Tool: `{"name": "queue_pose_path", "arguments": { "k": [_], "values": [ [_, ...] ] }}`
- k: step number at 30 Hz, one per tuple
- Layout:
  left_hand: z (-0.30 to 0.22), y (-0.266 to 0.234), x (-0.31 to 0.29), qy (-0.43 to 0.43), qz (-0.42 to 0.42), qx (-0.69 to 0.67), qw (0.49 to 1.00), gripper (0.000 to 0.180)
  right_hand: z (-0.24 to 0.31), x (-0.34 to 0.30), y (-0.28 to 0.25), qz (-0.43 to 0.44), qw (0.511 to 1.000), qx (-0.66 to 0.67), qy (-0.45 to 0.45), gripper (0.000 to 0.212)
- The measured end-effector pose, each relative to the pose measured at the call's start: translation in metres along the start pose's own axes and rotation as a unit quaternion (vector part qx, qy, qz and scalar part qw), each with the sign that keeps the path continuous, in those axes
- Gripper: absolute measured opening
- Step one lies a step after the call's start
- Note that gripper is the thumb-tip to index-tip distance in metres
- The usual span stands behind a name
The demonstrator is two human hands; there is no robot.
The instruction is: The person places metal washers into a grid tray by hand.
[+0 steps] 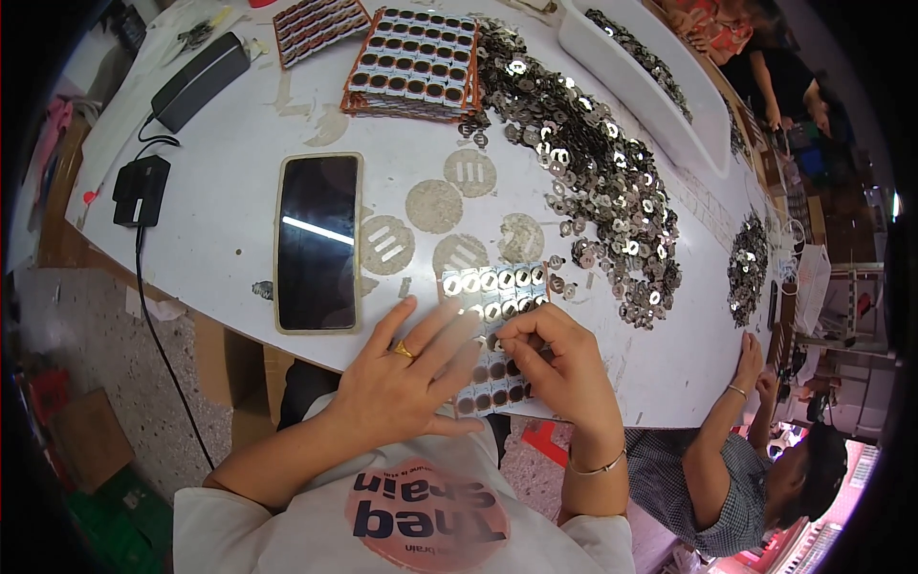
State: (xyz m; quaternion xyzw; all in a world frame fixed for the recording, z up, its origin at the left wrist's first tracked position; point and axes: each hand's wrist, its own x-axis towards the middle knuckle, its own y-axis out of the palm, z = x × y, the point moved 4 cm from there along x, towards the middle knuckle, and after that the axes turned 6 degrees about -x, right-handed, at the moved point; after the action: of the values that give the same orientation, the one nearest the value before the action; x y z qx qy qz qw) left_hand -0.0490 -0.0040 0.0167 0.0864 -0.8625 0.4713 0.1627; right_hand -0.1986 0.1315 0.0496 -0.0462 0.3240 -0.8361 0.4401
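Note:
In front of me lies a sheet of small pale square pieces (491,393) in rows. Shiny metal rings sit on its far rows, while the near rows show dark round centres. My left hand (406,368), with a yellow ring on one finger, rests over the sheet's left side. Its fingers are stretched out and apart, some smeared by motion. My right hand (559,359) has its thumb and forefinger pinched at the middle of the sheet on a small metal ring (494,342), partly covered by the fingertips.
Loose metal rings form a long heap (612,201) on the white table (239,210), beside a white tray (660,77) of more. A phone (318,244) lies left. Stacked sheets (411,62) and a black box with a cable (201,81) stand farther back. A co-worker (717,469) sits right.

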Motion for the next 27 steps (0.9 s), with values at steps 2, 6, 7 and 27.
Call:
{"name": "queue_pose_path", "arguments": {
  "k": [2,6,7,27],
  "values": [
    [0.0,0.0,0.0,0.0,0.002,0.0,1.0,0.072,0.001,-0.002,0.001,-0.002,1.0,0.0,-0.005,0.01],
    [-0.001,0.0,0.0,-0.001,0.009,0.004,1.0,0.07,0.006,-0.001,0.005,0.004,0.998,-0.04,-0.055,0.011],
    [0.0,0.0,0.0,-0.002,0.012,0.007,1.0,0.069,0.003,-0.001,0.006,-0.013,0.998,-0.035,-0.054,0.012],
    [-0.002,0.001,0.001,-0.002,0.016,0.008,1.0,0.067,-0.001,-0.01,0.008,-0.042,0.998,-0.049,0.006,0.016]
  ]
}}
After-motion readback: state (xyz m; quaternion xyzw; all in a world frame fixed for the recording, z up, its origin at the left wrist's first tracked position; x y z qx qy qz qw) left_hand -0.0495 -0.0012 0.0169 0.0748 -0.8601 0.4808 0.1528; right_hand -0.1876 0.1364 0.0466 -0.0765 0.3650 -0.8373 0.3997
